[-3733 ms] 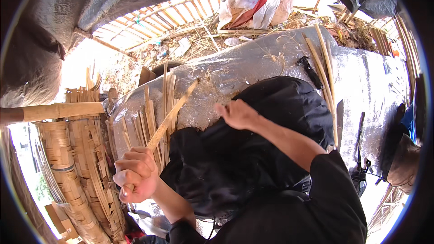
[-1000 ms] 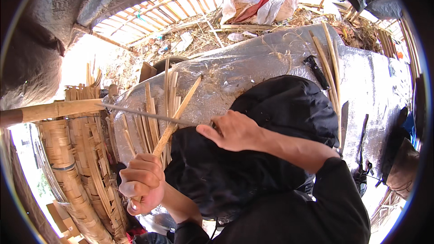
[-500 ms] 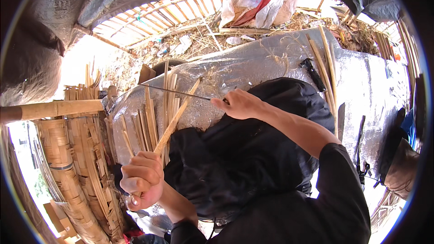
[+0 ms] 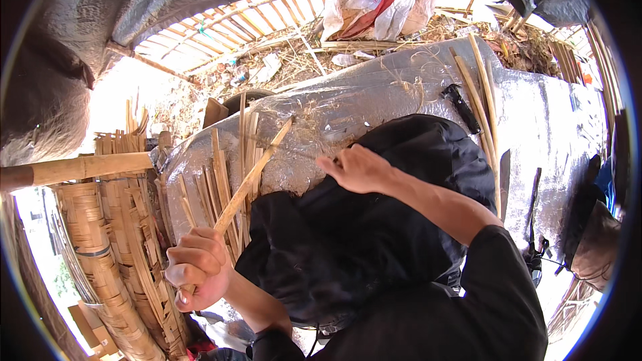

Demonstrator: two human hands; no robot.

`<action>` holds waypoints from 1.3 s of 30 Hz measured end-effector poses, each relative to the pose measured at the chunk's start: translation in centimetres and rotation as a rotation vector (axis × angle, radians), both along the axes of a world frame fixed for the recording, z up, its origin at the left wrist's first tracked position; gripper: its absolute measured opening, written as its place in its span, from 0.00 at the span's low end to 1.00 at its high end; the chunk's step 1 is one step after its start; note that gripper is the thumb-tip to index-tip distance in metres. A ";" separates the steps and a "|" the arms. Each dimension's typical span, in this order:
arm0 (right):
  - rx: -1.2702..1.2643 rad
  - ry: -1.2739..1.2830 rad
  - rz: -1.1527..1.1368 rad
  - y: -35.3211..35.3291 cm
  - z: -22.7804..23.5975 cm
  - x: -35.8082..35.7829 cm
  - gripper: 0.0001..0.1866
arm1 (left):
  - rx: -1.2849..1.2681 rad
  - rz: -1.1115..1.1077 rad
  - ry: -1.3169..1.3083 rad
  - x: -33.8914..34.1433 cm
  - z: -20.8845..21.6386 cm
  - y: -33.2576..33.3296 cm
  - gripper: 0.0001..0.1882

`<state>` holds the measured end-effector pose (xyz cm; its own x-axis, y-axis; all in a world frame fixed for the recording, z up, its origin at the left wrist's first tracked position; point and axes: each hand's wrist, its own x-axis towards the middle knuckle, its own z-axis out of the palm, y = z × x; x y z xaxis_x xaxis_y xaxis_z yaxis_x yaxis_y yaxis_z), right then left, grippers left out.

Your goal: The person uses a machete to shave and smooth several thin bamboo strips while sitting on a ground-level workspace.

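My left hand (image 4: 198,269) is closed round the lower end of a pale bamboo stick (image 4: 251,179), which slants up and away to the right. The stick's far tip looks tapered. In my closed right hand (image 4: 361,168) is a knife whose thin dark blade (image 4: 299,153) points left and crosses the stick near its upper part; motion blurs the blade, so I cannot tell whether it touches the wood. The knife's handle is hidden in my fingers. Dark cloth (image 4: 348,241) covers my lap beneath both hands.
Several split bamboo strips (image 4: 219,174) lie left of the stick on a silvery sheet (image 4: 401,73). Farther right are long bamboo pieces (image 4: 476,103) and a small black object (image 4: 461,108). Woven bamboo rolls (image 4: 93,234) and a thick bamboo pole (image 4: 93,168) stand at the left.
My left hand has moved a little left and down with the stick. My right hand has shifted slightly right and down, and the knife blade, sharp before, is now blurred.
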<state>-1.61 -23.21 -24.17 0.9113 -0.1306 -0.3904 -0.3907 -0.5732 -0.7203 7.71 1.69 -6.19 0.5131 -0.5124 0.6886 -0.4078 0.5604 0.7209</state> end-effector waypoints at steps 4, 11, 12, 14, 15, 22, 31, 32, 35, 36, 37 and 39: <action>0.054 0.134 -0.011 -1.9 -2.5 1.0 0.43 | -0.009 -0.005 0.021 0.6 -0.1 0.5 0.23; 0.095 0.039 -0.047 0.5 -0.6 0.3 0.43 | -0.092 0.048 0.063 0.9 -0.6 0.8 0.23; 0.116 0.033 -0.026 1.7 1.0 -0.2 0.43 | -0.086 0.063 0.070 0.7 -0.6 1.0 0.23; 0.155 -0.035 -0.039 3.5 1.6 -1.0 0.44 | -0.080 0.085 0.068 0.7 -0.4 1.7 0.23; 0.135 0.004 -0.051 3.4 0.4 -1.0 0.44 | -0.088 0.097 0.066 0.9 -1.0 2.2 0.23; -0.006 0.108 -0.032 -0.9 1.1 1.5 0.41 | -0.134 0.047 0.074 0.3 -0.7 2.1 0.22; 0.058 0.070 -0.018 -0.5 -2.7 2.6 0.42 | -0.070 0.053 0.023 -0.8 -1.0 1.0 0.24; 0.009 0.092 -0.049 -2.7 -5.3 2.8 0.42 | -0.079 0.066 0.030 -1.0 -1.1 0.8 0.24; -0.103 0.089 -0.078 -3.9 -5.3 3.3 0.41 | -0.067 0.074 0.052 -1.1 -0.6 0.4 0.24; -0.139 0.079 -0.080 -3.9 -4.5 3.2 0.41 | -0.059 0.069 0.061 -1.1 -0.3 0.4 0.24; -0.098 0.106 -0.060 -3.4 -2.9 2.8 0.41 | -0.073 0.077 0.075 -1.2 -0.6 0.8 0.24; -0.026 0.139 -0.026 -2.2 0.7 2.5 0.41 | -0.111 0.086 0.082 -0.5 -1.1 1.8 0.24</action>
<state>0.92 -25.41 -23.44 0.8448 -0.1651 -0.5090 -0.5007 -0.5791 -0.6434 7.18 3.45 -7.31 0.6085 -0.3871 0.6927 -0.4002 0.6040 0.6892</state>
